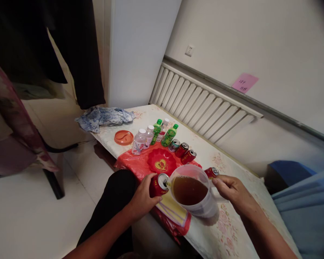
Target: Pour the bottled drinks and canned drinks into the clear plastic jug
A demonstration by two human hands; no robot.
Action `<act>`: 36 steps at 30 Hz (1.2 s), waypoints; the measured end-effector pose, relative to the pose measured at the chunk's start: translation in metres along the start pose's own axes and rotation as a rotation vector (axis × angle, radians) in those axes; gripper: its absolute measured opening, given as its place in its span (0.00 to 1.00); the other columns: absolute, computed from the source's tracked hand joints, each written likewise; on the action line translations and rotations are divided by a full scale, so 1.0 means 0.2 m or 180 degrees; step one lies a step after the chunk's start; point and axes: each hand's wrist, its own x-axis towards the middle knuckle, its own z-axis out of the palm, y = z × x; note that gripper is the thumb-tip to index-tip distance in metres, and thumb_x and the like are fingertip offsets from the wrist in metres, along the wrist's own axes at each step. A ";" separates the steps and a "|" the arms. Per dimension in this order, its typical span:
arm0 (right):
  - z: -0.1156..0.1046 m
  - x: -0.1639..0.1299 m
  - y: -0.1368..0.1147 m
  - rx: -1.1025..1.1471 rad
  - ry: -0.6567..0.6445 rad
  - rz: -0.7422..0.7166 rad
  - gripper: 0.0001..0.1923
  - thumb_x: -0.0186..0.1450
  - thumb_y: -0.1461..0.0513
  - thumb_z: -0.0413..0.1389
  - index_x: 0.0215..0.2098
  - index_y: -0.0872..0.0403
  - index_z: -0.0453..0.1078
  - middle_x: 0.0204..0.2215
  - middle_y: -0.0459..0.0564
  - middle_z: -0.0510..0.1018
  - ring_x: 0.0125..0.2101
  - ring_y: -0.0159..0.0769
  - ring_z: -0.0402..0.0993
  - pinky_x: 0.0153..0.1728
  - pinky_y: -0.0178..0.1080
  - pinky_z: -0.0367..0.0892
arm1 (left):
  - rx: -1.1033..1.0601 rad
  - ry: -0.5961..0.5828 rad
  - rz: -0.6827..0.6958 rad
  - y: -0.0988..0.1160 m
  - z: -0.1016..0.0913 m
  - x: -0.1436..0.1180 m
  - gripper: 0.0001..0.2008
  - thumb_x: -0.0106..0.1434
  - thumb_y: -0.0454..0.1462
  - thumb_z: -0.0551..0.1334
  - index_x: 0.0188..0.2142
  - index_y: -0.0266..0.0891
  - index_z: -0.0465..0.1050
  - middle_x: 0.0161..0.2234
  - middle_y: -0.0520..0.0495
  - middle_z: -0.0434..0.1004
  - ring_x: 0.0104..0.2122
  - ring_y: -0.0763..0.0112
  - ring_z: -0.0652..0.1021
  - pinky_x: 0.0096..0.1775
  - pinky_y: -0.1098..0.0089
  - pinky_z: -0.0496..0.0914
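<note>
My left hand (143, 197) grips a red drink can (158, 185), tipped on its side with its opened top against the rim of a clear plastic jug (202, 210). Brown liquid (188, 190) fills much of the jug. My right hand (229, 187) rests at the jug's right side, by its handle, fingers curled around it. Another red can (211, 172) stands just behind the jug, close to my right fingertips.
A red plastic sheet (136, 162) carries a red heart-marked dish (162, 162). Behind stand three more cans (182, 149), several small bottles (151, 136) and an orange lid (123, 137). A blue cloth (105, 118) lies at the table's far end; a radiator (199, 104) lines the wall.
</note>
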 end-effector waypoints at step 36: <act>-0.02 0.01 0.01 -0.0346 -0.0203 -0.0104 0.24 0.60 0.43 0.50 0.19 0.52 0.56 0.20 0.41 0.50 0.22 0.30 0.48 0.23 0.36 0.46 | 0.0030 -0.0095 -0.0055 -0.01 0.00 0.00 0.35 0.47 0.30 0.66 0.56 0.39 0.63 0.56 0.39 0.69 0.57 0.53 0.69 0.60 0.54 0.61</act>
